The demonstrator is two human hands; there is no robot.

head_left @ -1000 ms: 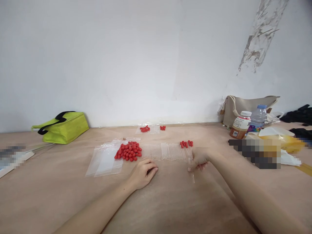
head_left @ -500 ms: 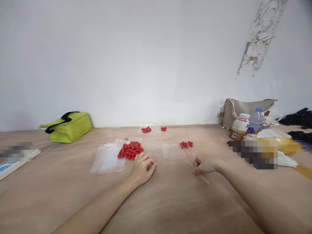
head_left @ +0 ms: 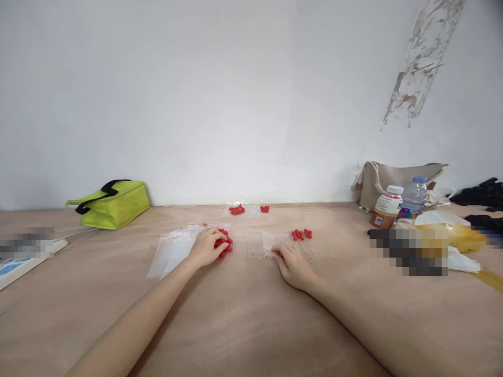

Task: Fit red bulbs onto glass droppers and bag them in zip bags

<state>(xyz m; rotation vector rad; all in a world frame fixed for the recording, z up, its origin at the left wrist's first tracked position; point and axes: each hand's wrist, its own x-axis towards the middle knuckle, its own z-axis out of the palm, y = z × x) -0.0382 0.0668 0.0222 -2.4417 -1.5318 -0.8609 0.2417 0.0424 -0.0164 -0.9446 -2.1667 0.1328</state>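
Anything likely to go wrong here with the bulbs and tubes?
Left hand is at the loose heap of red rubber bulbs; some might roll away.
Right hand is at the closely laid row of clear tubes; it might push neighbours askew.
Three bulb-capped tubes lie close by the right hand; it could nudge them.

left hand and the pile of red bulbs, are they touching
Cannot tell: in the head view, the left hand overlaps the pile of red bulbs, but its fingers and thumb hide where they would meet.
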